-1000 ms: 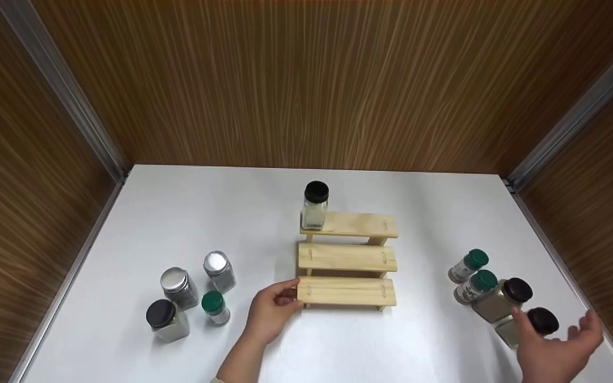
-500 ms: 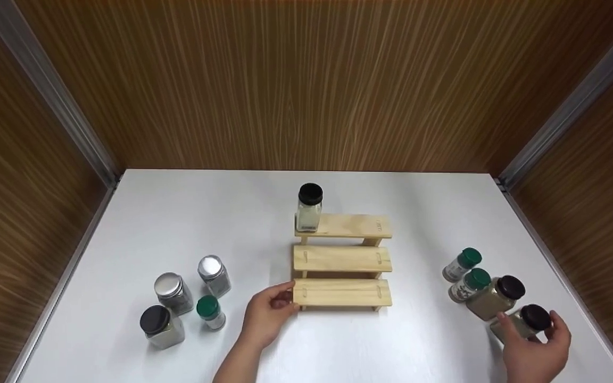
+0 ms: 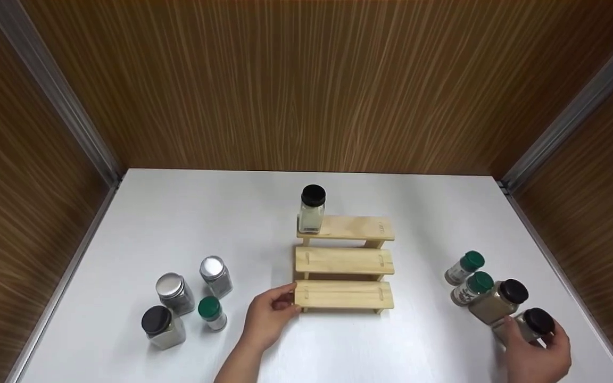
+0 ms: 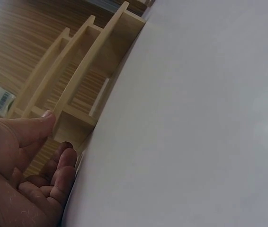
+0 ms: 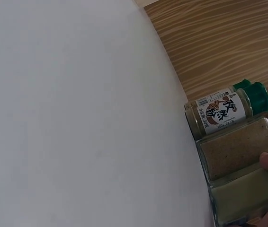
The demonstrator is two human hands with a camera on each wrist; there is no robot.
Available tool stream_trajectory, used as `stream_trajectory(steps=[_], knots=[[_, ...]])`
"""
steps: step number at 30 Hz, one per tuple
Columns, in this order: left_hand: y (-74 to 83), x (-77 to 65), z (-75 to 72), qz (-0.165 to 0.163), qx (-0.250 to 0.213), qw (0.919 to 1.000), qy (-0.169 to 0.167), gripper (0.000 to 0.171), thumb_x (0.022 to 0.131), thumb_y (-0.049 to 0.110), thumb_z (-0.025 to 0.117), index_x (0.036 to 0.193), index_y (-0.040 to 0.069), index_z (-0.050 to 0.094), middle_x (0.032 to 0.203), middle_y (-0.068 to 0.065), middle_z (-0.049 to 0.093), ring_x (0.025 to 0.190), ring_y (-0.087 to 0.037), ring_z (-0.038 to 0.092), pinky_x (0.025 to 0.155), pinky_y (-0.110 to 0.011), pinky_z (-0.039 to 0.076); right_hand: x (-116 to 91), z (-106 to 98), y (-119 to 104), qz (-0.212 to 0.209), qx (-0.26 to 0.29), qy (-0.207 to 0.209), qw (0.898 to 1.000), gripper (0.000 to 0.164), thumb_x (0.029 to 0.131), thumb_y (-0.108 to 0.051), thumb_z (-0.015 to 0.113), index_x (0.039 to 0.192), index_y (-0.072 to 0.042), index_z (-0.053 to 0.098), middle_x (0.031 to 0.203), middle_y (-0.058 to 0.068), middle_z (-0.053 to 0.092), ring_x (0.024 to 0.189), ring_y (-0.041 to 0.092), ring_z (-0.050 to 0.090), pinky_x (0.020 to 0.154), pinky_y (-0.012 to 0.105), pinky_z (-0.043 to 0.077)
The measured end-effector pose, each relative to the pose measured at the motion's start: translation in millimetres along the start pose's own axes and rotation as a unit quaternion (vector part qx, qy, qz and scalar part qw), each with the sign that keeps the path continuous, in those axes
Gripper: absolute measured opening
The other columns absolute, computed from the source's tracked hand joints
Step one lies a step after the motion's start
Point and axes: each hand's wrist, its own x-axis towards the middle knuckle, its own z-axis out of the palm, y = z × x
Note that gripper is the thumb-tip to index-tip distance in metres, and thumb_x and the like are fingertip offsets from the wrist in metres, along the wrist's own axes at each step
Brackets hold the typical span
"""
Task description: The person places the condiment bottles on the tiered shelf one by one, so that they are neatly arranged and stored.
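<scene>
My left hand point(image 3: 268, 318) pinches the left end of the lowest step of a three-tier wooden rack point(image 3: 344, 295). Its thumb lies on the front edge in the left wrist view, the other fingers curled behind. On the top step, at the left, stands a glass spice jar point(image 3: 312, 215) with a black lid. Far to the right, my right hand point(image 3: 538, 356) grips another black-lidded spice jar point(image 5: 245, 196) with pale green powder, thumb on one side and fingers on the other. Beside it, touching or nearly so, is a black-lidded jar of brown powder point(image 5: 240, 146).
Two green-capped shakers point(image 3: 458, 271) stand behind the brown jar. To the left are two silver-lidded jars point(image 3: 181, 299), a black-lidded jar point(image 3: 168, 332) and a green-capped shaker point(image 3: 215, 317). Wood-grain panels point(image 3: 306, 85) wall the white table point(image 3: 418, 207) at back and sides.
My right hand has moved left onto the black-lidded jar at the front right, and its spread fingers have closed around it. The left hand keeps its place on the rack.
</scene>
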Motion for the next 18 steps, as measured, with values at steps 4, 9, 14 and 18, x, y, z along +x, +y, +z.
stream_trajectory(steps=[4,9,14,18], knots=[[-0.1,-0.1,0.1,0.000,-0.003,1.0000,0.000,0.050,0.085,0.000,0.084,0.134,0.004,0.072,0.107,-0.006,0.071,0.094,-0.018,0.064,0.083,-0.026,0.056,-0.5,-2.5,2.1,0.001,0.006,-0.003,1.000,0.078,0.089,-0.023,0.084,0.158,-0.016,0.049,0.137,0.006,0.062,0.103,-0.003,0.058,0.095,0.016,0.047],[-0.9,-0.3,0.4,0.012,-0.013,0.9998,0.003,0.050,0.084,-0.002,0.084,0.133,0.003,0.072,0.107,-0.008,0.072,0.093,-0.019,0.065,0.082,-0.026,0.056,-3.8,-6.6,3.1,0.031,0.028,-0.018,0.999,0.086,0.090,-0.024,0.082,0.161,-0.031,0.033,0.152,0.022,0.055,0.105,-0.005,0.062,0.096,0.017,0.045],[-0.4,-0.2,0.4,0.007,-0.007,0.9999,0.004,0.051,0.084,-0.001,0.084,0.133,0.004,0.072,0.107,-0.007,0.072,0.094,-0.018,0.065,0.083,-0.027,0.056,-6.3,-10.9,4.0,0.038,0.063,-0.019,0.997,0.072,0.087,-0.019,0.085,0.145,-0.034,0.046,0.114,-0.015,0.071,0.099,-0.009,0.063,0.089,0.011,0.046],[-1.3,-0.2,0.7,0.019,-0.012,0.9997,0.002,0.051,0.084,-0.002,0.083,0.133,0.002,0.071,0.108,-0.008,0.072,0.095,-0.020,0.066,0.083,-0.026,0.056,-11.7,-16.2,-0.8,0.026,0.079,-0.027,0.996,0.067,0.083,-0.014,0.088,0.137,-0.032,0.053,0.086,-0.035,0.057,0.085,-0.016,0.058,0.077,0.005,0.044]])
